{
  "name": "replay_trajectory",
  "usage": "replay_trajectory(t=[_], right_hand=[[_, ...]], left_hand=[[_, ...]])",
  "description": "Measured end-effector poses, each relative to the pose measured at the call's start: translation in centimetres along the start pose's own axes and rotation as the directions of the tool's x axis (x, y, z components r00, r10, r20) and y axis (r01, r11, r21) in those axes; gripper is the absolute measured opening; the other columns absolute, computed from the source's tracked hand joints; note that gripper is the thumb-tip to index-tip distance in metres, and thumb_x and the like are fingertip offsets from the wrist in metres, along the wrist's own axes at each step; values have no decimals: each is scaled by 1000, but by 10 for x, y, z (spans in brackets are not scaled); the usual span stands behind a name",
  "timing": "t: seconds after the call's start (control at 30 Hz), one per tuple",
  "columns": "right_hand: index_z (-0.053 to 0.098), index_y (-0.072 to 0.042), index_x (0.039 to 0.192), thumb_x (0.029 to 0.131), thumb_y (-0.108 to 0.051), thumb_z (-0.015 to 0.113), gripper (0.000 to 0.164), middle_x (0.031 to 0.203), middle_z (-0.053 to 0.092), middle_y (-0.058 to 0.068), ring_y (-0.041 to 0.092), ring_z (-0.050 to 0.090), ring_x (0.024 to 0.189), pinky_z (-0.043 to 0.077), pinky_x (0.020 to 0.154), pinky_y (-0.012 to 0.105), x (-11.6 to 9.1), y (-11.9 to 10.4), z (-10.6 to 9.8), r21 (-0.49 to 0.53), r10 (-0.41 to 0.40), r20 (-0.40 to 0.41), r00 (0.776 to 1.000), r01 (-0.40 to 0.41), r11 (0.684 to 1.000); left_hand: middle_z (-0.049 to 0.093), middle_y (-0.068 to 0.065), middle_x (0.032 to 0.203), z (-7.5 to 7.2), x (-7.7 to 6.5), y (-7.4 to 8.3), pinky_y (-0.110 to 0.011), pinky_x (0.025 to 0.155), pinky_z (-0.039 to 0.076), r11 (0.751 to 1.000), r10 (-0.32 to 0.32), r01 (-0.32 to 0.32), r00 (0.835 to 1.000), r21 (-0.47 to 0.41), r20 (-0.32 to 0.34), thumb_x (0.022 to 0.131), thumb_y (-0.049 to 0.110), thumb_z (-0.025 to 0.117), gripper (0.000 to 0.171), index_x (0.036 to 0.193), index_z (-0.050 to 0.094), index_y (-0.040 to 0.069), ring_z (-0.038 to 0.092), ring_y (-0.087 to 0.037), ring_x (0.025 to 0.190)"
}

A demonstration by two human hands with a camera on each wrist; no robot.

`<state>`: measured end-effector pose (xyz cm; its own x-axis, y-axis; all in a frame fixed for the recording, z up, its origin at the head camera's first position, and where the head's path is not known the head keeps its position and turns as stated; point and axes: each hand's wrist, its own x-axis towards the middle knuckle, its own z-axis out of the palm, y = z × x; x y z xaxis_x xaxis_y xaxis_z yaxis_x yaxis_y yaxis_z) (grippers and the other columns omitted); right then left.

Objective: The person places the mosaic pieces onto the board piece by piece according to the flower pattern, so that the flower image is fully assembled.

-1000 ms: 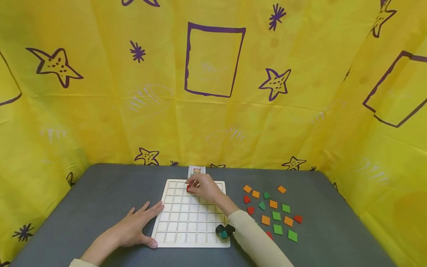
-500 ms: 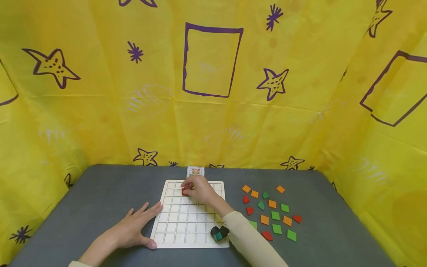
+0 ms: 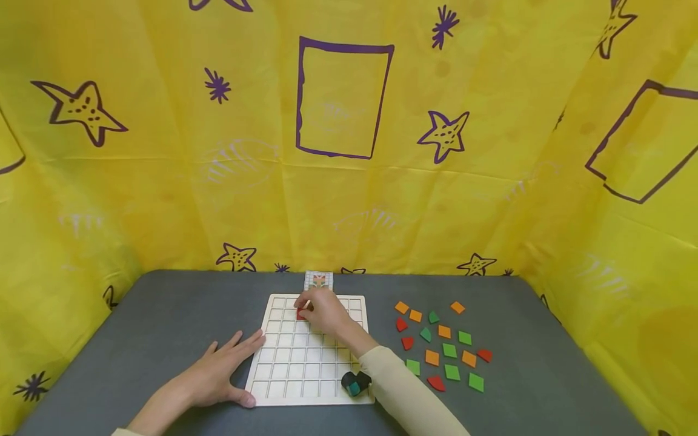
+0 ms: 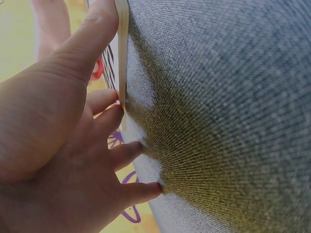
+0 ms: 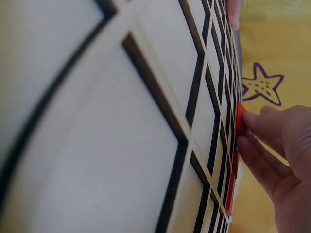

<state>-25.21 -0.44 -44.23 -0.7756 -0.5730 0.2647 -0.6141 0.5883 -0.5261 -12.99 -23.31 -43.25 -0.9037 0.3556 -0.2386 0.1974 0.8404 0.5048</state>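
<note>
The right hand (image 3: 324, 312) pinches a small red tile (image 5: 240, 119) between thumb and fingers, close over the far part of a pale gridded board (image 3: 305, 357). Beyond that tile, more red tiles (image 5: 230, 195) lie in the board's cells in the right wrist view; from the head they are hidden behind the hand. At the board's left side, the left hand (image 3: 215, 372) lies spread, its thumb by the near corner and its fingertips right at the edge. In the left wrist view the thumb and fingers of the left hand (image 4: 73, 121) meet the board's rim (image 4: 122, 58).
Loose orange tiles (image 3: 444, 332), green tiles (image 3: 452, 372) and red tiles (image 3: 436, 383) are scattered on the grey table (image 3: 180, 315) to the board's right. A small pattern card (image 3: 319, 279) lies behind the board. Patterned yellow cloth (image 3: 349, 194) surrounds the table.
The right hand has shifted slightly left and nearer over the board, still holding the red tile. The left hand has stayed at the board's edge. The head view has turned slightly.
</note>
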Motion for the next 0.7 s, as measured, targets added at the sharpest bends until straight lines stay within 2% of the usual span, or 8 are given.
replay_trajectory(t=[0.2, 0.37, 0.6, 0.7], right_hand=[[76, -11, 91, 86, -7, 75, 6, 82, 71, -6, -3, 58, 67, 46, 64, 10, 1, 1, 0, -12, 2, 8, 1000, -2, 1000], [76, -12, 89, 87, -6, 73, 8, 81, 70, -7, -2, 59, 72, 47, 66, 10, 0, 3, 2, -52, -23, 4, 1000, 23, 998], [75, -8, 96, 86, 2, 70, 15, 88, 72, -1, 3, 64, 77, 49, 68, 12, 0, 0, 1, -32, -6, 0, 1000, 6, 999], [75, -8, 95, 86, 5, 69, 17, 87, 72, -1, 3, 63, 78, 49, 69, 12, 0, -1, 1, -39, -3, 12, 1000, 4, 999]], left_hand=[[31, -8, 159, -1, 1, 0, -78, 103, 5, 1000, -4, 4, 1000, -5, 4, 57, 51, 87, 113, 151, 38, 13, 17, -50, 143], [31, -8, 159, -1, 0, 1, -78, 103, 5, 1000, -3, 3, 1000, -3, -2, 57, 51, 87, 113, 151, 38, 13, 18, -50, 143], [31, -8, 159, -1, 0, 2, -78, 103, 6, 1000, -6, 6, 1000, -1, -4, 57, 51, 87, 113, 151, 38, 13, 18, -50, 143], [31, -8, 158, -1, -1, 3, -78, 103, 6, 1000, -9, 9, 1000, -2, -3, 57, 51, 87, 112, 151, 39, 13, 18, -50, 143]])
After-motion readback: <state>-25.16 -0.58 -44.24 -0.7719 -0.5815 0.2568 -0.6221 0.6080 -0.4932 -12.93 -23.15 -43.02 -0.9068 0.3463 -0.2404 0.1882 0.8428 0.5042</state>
